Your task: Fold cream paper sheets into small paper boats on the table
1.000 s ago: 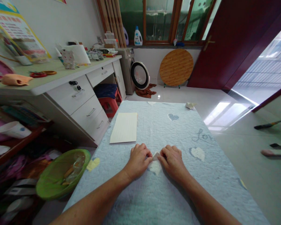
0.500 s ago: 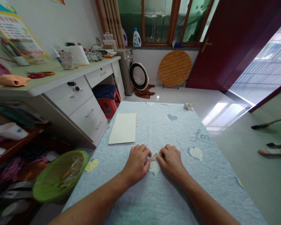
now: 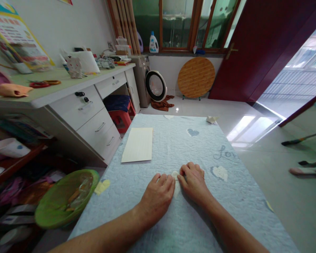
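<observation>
A small pale piece of paper [image 3: 175, 174] is set between the fingertips of both hands, low over the table and partly hidden. Its right edge is met by the right hand [image 3: 192, 181], thumb and forefinger drawn close together; whether it is pinched there cannot be told. Its left side is covered by the left hand [image 3: 158, 195], palm down, fingers bent and side by side; the grip under them cannot be seen. The table is covered by a light blue quilted cloth [image 3: 200, 147] printed with hearts. A cream sheet stack [image 3: 137, 144] is laid flat beyond the left hand; a folded paper shape [image 3: 212, 119] is placed at the far right corner. A green basin [image 3: 52, 205] is seen left of the table, a white desk [image 3: 91, 137] behind it.
</observation>
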